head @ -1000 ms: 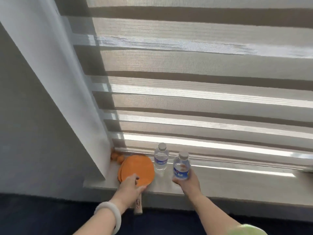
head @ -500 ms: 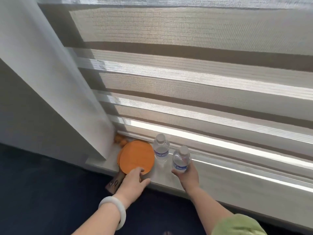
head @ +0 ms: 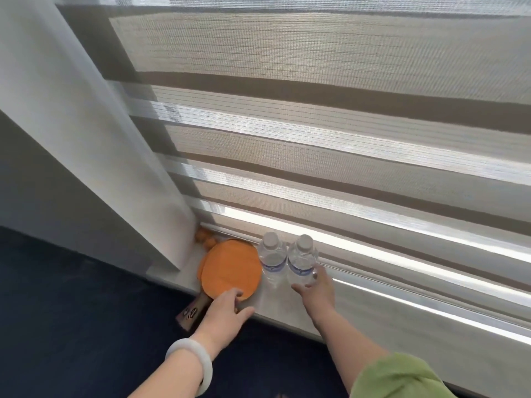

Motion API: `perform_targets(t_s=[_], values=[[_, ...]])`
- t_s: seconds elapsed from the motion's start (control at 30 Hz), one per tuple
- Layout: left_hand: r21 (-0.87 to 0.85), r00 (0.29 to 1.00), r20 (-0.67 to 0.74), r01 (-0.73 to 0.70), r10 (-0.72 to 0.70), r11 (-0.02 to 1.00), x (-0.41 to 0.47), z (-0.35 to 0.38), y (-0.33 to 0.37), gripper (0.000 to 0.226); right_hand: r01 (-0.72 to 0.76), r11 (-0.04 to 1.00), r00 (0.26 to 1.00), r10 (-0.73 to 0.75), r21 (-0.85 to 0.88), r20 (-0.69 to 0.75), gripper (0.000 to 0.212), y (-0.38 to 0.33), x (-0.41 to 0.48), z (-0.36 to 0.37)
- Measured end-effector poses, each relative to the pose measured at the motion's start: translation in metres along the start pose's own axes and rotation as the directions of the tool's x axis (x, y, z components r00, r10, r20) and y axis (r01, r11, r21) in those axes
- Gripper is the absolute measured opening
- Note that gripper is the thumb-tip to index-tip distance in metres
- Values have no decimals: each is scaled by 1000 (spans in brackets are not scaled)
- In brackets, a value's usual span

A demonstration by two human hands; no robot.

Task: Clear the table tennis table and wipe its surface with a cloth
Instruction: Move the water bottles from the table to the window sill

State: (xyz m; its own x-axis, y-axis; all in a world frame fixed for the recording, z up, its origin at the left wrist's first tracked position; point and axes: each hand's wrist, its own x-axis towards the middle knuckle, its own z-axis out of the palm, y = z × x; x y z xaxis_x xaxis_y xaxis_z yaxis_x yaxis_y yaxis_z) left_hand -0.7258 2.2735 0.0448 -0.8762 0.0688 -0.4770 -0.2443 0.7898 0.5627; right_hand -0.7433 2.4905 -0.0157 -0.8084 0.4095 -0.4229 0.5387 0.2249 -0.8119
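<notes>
Two stacked orange table tennis paddles (head: 230, 265) lie on a pale window sill (head: 402, 320), their handles (head: 192, 311) sticking out over its front edge. My left hand (head: 227, 311) rests its fingers on the near edge of the top blade, thumb spread off to the right. Several orange balls (head: 205, 238) sit in the corner behind the paddles. Two clear water bottles stand upright side by side, the left bottle (head: 271, 259) against the paddles. My right hand (head: 317, 291) is at the base of the right bottle (head: 301, 261), fingers loose, fingertips touching its right side.
A striped roller blind (head: 344, 139) hangs right behind the sill. A white wall column (head: 86, 139) closes off the sill's left end. Dark blue carpet (head: 71, 326) lies below. The sill runs on to the right of the bottles.
My right hand has set its bottle down close beside the other one and loosened its grip. The left hand stayed on the paddles. The camera moved nearer and tilted.
</notes>
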Motion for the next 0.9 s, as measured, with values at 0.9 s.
perform_targets(t_s=[0.9], values=[[-106, 975, -187, 99, -118, 989, -65, -41, -54, 45, 280, 919, 879, -130, -276, 460, 43, -23, -83, 44]])
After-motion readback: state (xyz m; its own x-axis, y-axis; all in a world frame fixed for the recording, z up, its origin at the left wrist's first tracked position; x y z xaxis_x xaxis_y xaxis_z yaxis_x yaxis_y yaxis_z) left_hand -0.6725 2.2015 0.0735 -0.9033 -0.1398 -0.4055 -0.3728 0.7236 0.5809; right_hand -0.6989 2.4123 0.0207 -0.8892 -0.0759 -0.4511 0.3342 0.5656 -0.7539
